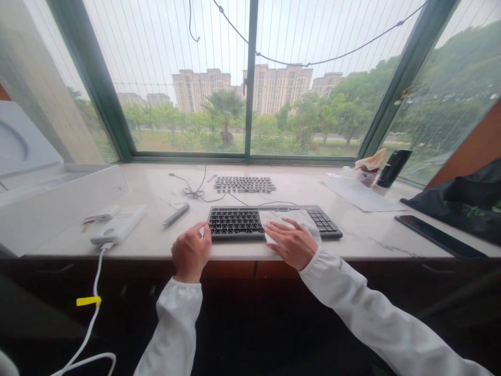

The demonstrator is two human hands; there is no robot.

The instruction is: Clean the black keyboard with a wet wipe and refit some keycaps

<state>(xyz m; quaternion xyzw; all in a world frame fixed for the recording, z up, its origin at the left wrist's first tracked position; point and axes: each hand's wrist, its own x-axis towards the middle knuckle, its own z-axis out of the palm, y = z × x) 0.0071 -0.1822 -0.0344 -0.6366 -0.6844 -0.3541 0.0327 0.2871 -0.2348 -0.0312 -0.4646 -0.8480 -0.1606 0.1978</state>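
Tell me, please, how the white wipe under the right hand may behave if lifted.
The white wipe would probably hang floppy: it drapes flat over the keyboard. It looks thin, so it is probably light for its size.

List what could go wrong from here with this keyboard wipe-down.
- Snagging: the white wipe under the right hand lies over exposed key positions on the keyboard; it could catch or leave lint.
- Scattered caps: the cable runs close in front of what look like loose keycaps, so a tug might disturb their rows.
- Slip: the keyboard sits near the front edge of the counter; hard rubbing could push it over.
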